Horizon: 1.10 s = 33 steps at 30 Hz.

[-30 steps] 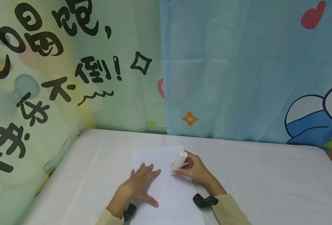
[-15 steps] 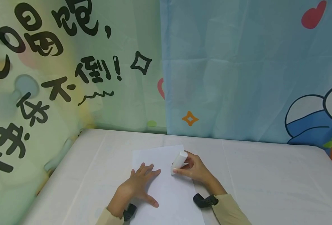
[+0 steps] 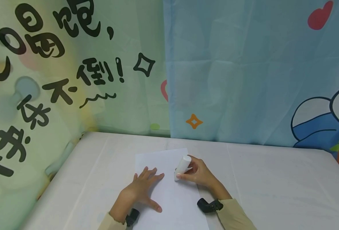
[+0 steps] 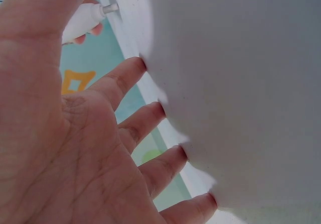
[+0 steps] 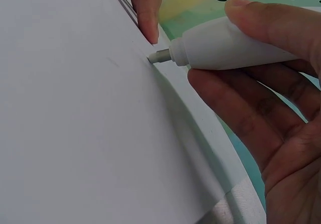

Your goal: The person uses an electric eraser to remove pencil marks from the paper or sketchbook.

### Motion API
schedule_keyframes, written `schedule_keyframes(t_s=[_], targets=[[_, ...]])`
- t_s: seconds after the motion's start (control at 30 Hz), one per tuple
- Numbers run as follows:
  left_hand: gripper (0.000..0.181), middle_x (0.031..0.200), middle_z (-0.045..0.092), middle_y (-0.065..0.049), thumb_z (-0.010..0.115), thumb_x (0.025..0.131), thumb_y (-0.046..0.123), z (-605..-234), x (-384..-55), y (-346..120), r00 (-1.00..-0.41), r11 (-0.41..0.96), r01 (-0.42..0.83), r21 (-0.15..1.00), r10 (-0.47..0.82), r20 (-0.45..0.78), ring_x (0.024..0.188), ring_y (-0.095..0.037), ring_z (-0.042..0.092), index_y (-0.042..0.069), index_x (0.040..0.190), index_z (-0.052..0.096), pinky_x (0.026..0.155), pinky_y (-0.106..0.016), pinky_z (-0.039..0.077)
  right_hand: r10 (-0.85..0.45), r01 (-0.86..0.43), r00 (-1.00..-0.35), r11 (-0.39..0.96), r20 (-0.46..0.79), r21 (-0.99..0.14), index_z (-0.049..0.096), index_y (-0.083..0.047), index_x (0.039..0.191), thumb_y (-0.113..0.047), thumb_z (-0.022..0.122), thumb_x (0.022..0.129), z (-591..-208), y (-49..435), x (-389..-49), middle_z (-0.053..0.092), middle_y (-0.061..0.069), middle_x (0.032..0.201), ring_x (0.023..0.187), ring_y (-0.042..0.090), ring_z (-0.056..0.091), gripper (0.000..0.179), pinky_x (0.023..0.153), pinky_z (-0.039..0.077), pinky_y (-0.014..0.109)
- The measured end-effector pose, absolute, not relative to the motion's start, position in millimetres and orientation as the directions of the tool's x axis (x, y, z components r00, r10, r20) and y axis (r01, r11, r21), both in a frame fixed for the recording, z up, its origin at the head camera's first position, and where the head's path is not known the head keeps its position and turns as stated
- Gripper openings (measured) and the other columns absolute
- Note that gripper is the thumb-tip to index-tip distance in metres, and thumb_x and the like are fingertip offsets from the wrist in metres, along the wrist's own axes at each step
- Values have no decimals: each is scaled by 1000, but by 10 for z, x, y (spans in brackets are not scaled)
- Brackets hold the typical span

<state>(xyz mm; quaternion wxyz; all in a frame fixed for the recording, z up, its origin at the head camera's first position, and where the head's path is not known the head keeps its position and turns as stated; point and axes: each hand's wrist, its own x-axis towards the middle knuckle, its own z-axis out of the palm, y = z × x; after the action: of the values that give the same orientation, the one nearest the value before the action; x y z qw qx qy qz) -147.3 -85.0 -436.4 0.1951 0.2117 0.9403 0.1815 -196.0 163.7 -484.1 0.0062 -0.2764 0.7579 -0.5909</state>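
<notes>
A sheet of white paper (image 3: 178, 204) lies on the table. My right hand (image 3: 200, 173) pinches a white electric eraser (image 3: 183, 166), thumb on one side and fingers on the other. In the right wrist view, the eraser's narrow tip (image 5: 159, 57) comes out of a metal collar and meets the paper, close to a faint grey mark (image 5: 113, 62). My left hand (image 3: 140, 190) rests on the left part of the sheet, fingers spread and thumb apart. The left wrist view shows its fingertips (image 4: 138, 64) pressing on the paper.
A white cloth covers the table (image 3: 261, 185). Behind it hang a blue printed curtain (image 3: 229, 80) and a green one (image 3: 129, 105) with black lettering. A black band (image 3: 209, 205) sits on the right wrist, another (image 3: 132, 217) on the left.
The eraser's tip has shifted very slightly toward me across the paper, and the right fingers moved with it. My left hand has stayed in place.
</notes>
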Motion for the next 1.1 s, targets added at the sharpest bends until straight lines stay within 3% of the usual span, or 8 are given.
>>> schedule_keyframes(t_s=[0.53, 0.77, 1.1], targets=[[106, 158, 29, -13, 91, 59, 45, -4385, -1476, -846, -836, 847, 325, 421, 466, -291, 147, -41, 16, 17, 148, 41, 112, -68, 17, -401, -412, -858, 163, 321, -897, 59, 9, 112, -4, 80, 77, -4816, 1627, -1940, 69, 19, 100, 87, 10, 67, 42, 72, 59, 29], [106, 158, 29, -13, 91, 59, 46, -4392, -1474, -853, -834, 845, 329, 422, 469, -290, 147, -42, 15, 17, 148, 41, 112, -69, 17, -409, -471, -828, 133, 385, -872, 59, 8, 109, -11, 81, 77, -4843, 1631, -1949, 71, 7, 96, 84, 10, 68, 43, 68, 59, 28], [107, 158, 29, -13, 91, 60, 46, -4396, -1486, -852, -832, 847, 333, 415, 471, -293, 147, -42, 15, 17, 149, 40, 111, -69, 18, -415, -366, -869, 171, 270, -915, 59, 9, 111, -4, 80, 77, -4816, 1636, -1938, 68, 18, 99, 85, 8, 66, 43, 72, 59, 28]])
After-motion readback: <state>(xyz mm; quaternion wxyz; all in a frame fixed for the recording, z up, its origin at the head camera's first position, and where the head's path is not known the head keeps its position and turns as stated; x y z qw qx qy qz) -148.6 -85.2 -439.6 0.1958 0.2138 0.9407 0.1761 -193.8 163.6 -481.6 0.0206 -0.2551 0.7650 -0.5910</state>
